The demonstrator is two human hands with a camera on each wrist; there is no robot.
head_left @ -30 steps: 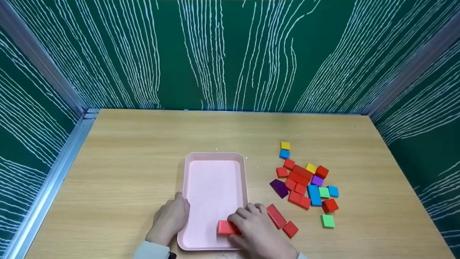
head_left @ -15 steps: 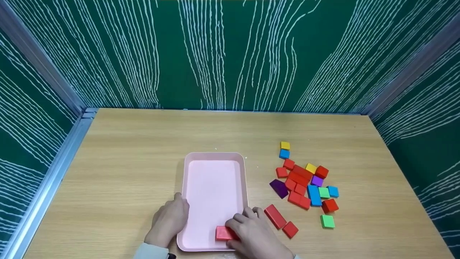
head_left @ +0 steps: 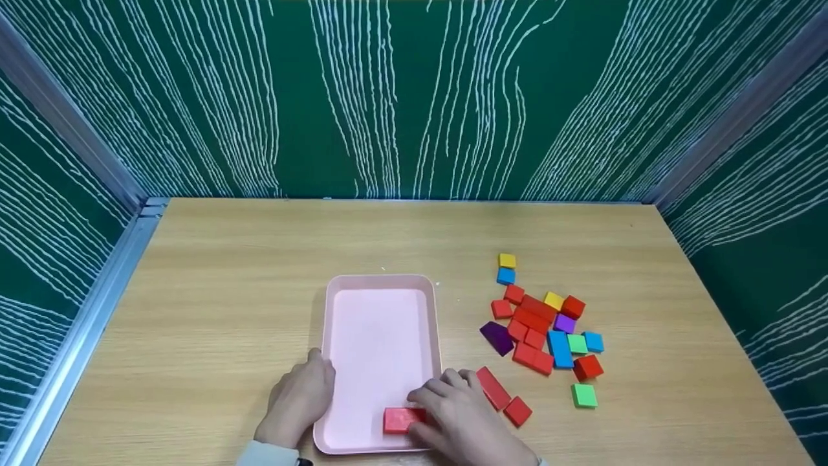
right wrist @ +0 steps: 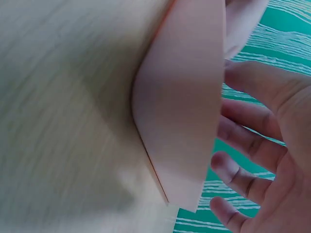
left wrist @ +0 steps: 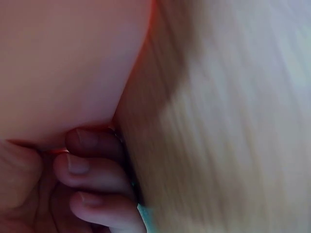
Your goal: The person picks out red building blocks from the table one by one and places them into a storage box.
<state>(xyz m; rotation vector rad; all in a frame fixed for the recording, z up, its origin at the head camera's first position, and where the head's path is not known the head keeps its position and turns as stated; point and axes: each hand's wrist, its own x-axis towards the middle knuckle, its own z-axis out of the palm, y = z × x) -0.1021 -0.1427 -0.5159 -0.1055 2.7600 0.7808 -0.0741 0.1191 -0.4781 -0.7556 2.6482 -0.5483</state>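
Note:
A pink tray (head_left: pixel 381 283) lies on the wooden table. At its left side is my left hand (head_left: pixel 301 395), gripping the rim; in the left wrist view its fingers (left wrist: pixel 97 172) curl against the tray wall (left wrist: pixel 73 73). A red rectangular block (head_left: pixel 401 421) rests in the near right part of the tray. Over the near right rim reaches my right hand (head_left: pixel 462 414), its thumb beside the block and its index finger lifted a little off the block's far side. The right wrist view shows that hand's fingers (right wrist: pixel 248 141) spread behind the tray wall (right wrist: pixel 180 107), which hides the block.
Right of the tray lie a long red block (head_left: pixel 493 388) and a small red block (head_left: pixel 518 411). Farther right is a loose group of red, blue, green, yellow and purple blocks (head_left: pixel 532 359). Green walls with white lines (head_left: pixel 414 97) enclose the table.
The red block has come down slightly toward the near side of the tray, and my right fingers have loosened from it. My left hand stays on the rim. The head view has shifted slightly.

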